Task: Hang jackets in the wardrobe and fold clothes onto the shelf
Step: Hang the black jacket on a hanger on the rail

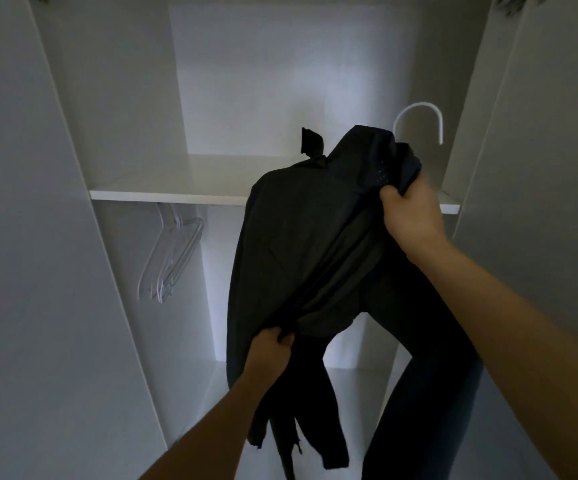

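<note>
Dim overall; soft light on wardrobe back panel (280, 81); jacket (301, 237) near-silhouette, detail perhaps lost; wide-angle bending at edges.

Both forearms are seen bare to the frame edge; no sleeves, watch or rings are worn.

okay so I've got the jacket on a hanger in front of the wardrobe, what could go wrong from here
The jacket looks bunched near the hook, where the right hand grips it, so it might slide off one side. The left hand pinches the hem; tugging could pull it askew. A sleeve hanging low might snag.
</note>
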